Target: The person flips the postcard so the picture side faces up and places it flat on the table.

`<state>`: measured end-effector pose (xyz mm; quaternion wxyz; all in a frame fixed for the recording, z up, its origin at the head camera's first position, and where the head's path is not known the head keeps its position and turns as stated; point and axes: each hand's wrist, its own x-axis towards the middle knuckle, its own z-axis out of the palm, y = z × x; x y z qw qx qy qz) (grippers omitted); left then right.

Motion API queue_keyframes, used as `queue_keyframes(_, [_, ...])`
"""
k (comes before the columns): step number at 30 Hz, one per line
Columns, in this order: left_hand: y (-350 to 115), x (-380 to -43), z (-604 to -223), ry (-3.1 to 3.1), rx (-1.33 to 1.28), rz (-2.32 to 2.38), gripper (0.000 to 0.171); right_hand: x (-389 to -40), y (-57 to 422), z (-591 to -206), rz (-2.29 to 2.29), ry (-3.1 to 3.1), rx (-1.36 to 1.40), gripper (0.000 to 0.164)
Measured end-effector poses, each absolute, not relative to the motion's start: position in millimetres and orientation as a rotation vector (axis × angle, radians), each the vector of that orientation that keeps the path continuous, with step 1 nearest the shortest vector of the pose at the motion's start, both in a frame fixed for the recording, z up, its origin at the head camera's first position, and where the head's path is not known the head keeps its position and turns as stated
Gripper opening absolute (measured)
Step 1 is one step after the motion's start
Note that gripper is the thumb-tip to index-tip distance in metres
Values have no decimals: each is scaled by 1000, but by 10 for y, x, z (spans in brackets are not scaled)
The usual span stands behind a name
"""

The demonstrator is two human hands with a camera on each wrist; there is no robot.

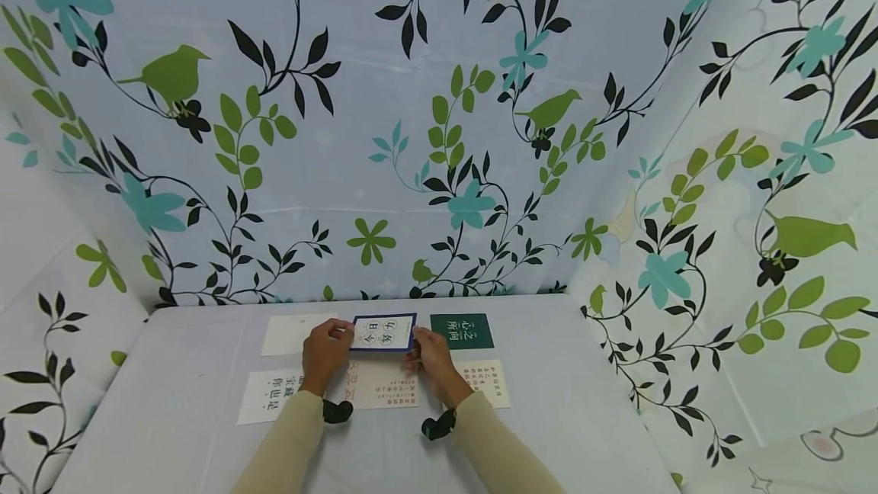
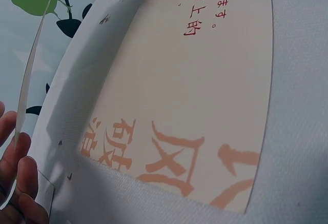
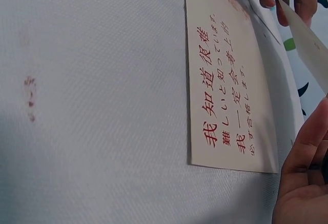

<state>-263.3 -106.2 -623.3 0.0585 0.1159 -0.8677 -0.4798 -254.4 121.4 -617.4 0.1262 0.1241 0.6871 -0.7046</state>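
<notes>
A blue-bordered white card (image 1: 384,332) with dark characters is held up between the two hands. My left hand (image 1: 322,353) pinches its left edge, and my right hand (image 1: 437,364) grips the right edge. Seen from the left wrist, the card (image 2: 32,65) is nearly edge-on, with the left fingers (image 2: 28,175) against it. The right wrist view shows its pale back (image 3: 307,44) above the right hand (image 3: 302,188). Below the held card, a cream card (image 1: 384,395) with red and orange writing lies flat on the white-covered table (image 1: 178,387).
Around the hands lie a blank-looking pale card (image 1: 277,335), a white card with black characters (image 1: 264,399), a dark green card (image 1: 476,332) and a cream card with small writing (image 1: 490,383). Leaf-and-bird patterned cloth (image 1: 384,265) rises behind the table.
</notes>
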Motion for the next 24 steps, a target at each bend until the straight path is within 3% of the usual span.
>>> queue_keyframes(24, [-1011, -2588, -6251, -2603, 366, -1463, 30, -2526, 1266, -6263, -2057, 1989, 400, 34])
